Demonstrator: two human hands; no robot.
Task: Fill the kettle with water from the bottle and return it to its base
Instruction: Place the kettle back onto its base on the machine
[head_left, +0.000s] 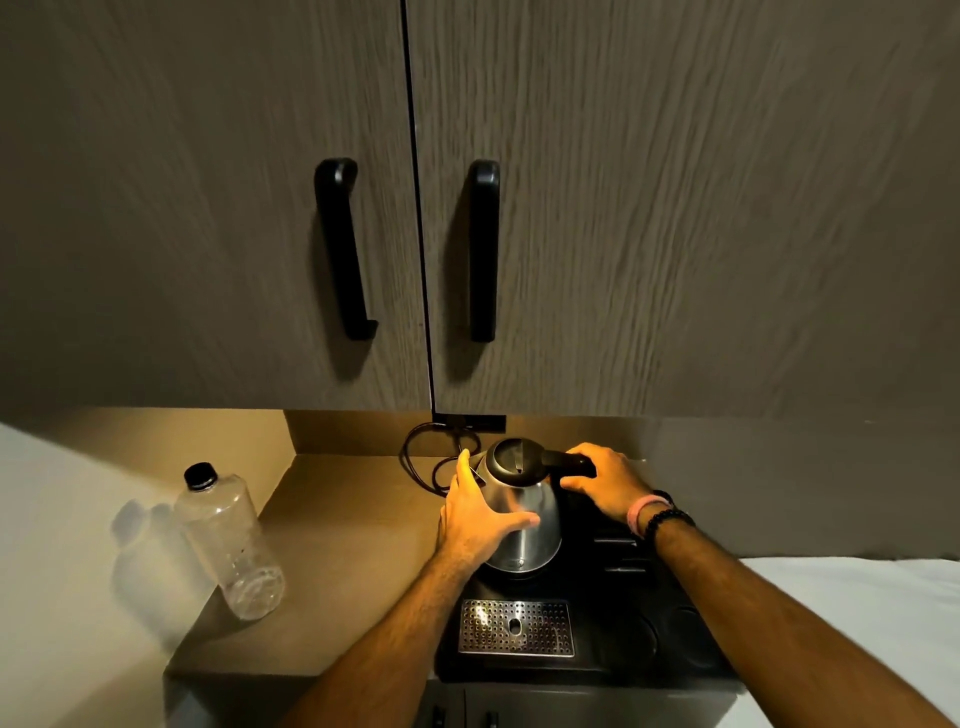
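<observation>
A steel kettle (524, 525) with a black lid and black handle stands on its round base on a black tray (613, 654). The base is mostly hidden under it. My left hand (475, 519) is wrapped around the kettle's left side. My right hand (602, 480) grips the black handle on the right. A clear plastic bottle (228, 540) with a black cap stands upright on the brown counter (337, 545) to the left, apart from both hands; it looks empty.
A perforated metal drip grate (517, 626) lies in the tray in front of the kettle. A black cord (415, 462) loops behind it toward a wall socket. Two cabinet doors with black handles (343, 249) hang low overhead. White surfaces flank the counter.
</observation>
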